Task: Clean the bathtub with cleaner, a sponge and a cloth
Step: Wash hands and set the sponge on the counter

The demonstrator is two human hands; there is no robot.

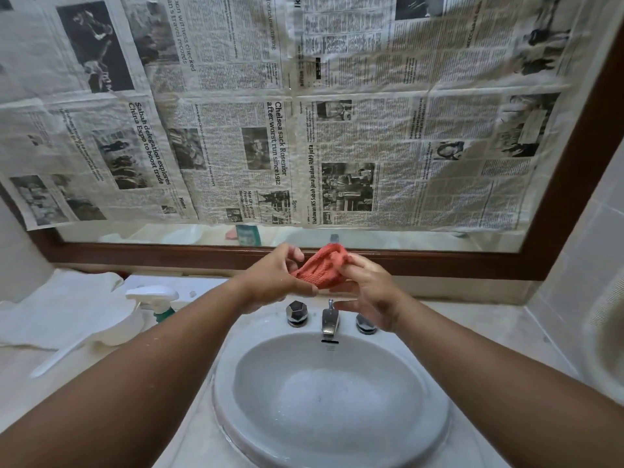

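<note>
Bathroom sink (236, 334): cloth (320, 269) gripped by curled left hand (271, 280) and right hand (369, 292).
Wringing is best done directly over the sink.

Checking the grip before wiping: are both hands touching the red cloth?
Touching. The head view shows the left hand and the right hand both pinching the bunched red cloth with curled fingers.

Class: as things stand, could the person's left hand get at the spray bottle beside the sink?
Probably yes: the spray bottle sits to the left of the left hand with nothing between them, though that hand grips the cloth together with the right hand and must release it first.
</note>
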